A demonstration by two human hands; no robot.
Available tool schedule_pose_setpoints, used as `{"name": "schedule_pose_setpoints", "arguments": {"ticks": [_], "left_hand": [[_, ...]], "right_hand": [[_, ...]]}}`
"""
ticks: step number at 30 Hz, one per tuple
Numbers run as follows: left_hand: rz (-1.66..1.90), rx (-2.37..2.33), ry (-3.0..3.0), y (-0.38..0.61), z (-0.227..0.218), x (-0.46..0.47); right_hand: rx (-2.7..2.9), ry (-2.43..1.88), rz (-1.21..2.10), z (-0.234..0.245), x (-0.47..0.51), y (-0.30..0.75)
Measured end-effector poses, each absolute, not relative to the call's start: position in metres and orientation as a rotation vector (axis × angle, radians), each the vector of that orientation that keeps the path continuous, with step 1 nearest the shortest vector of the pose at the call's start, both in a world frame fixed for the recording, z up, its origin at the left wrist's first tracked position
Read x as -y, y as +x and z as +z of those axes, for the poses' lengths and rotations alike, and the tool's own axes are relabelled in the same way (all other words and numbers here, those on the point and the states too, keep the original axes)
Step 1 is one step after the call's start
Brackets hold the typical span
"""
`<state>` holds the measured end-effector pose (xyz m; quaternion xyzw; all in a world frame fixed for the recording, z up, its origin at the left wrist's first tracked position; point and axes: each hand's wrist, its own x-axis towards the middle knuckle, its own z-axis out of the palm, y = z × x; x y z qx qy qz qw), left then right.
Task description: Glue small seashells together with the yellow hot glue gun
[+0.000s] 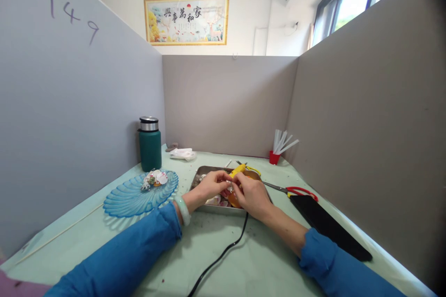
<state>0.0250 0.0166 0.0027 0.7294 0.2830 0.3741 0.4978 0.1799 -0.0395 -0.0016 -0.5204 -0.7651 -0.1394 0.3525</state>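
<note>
Both hands meet over a metal tray (223,211) that holds shells and other small pieces. My left hand (212,184) is closed, its thumb and fingertips pinched together above the tray. My right hand (253,194) is pinched too, its fingertips close against the left ones. Whatever lies between the fingertips is too small and covered to make out. Just behind the fingers is a yellow tool (238,170), perhaps a glue gun, and a black cord (226,250) runs from the tray towards me. An orange piece (233,200) lies in the tray beneath my hands.
A blue scalloped plate (121,199) with a small cluster of shells (155,179) stands left, near a green bottle (150,148). Right lie red-handled scissors (301,191) and a black flat case (329,227). White sticks (280,141) stand in a red cup (274,158). Grey partitions (226,102) surround the table.
</note>
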Motion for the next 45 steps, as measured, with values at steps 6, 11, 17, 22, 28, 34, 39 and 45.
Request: {"name": "schedule_pose_setpoints", "arguments": {"ticks": [6,11,17,22,28,34,39,45], "left_hand": [[0.922,-0.692,1.788,0.0243,0.0012,-0.0179],[0.922,-0.682,1.764,0.0251,0.0006,-0.0184],[0.915,-0.673,1.743,0.0252,0.0032,-0.0165],[0.893,-0.649,1.661,0.0252,0.0069,-0.0134],[0.898,-0.634,1.632,0.0252,0.0073,-0.013],[0.895,-0.617,1.637,0.0244,0.0052,-0.0149],[0.897,-0.619,1.664,0.0248,0.0051,-0.0146],[0.898,-0.636,1.657,0.0247,0.0074,-0.0121]], "right_hand": [[1.979,-1.343,-0.372,-0.0011,0.0395,0.1797],[1.976,-1.342,-0.381,-0.0014,0.0391,0.1798],[1.978,-1.343,-0.381,-0.0008,0.0381,0.1796],[1.971,-1.349,-0.413,-0.0024,0.038,0.18],[1.969,-1.351,-0.434,-0.0034,0.0371,0.1803],[1.972,-1.352,-0.424,-0.0025,0.0372,0.1805],[1.977,-1.337,-0.419,-0.0017,0.0377,0.18],[1.975,-1.336,-0.424,-0.0021,0.0372,0.1803]]}}
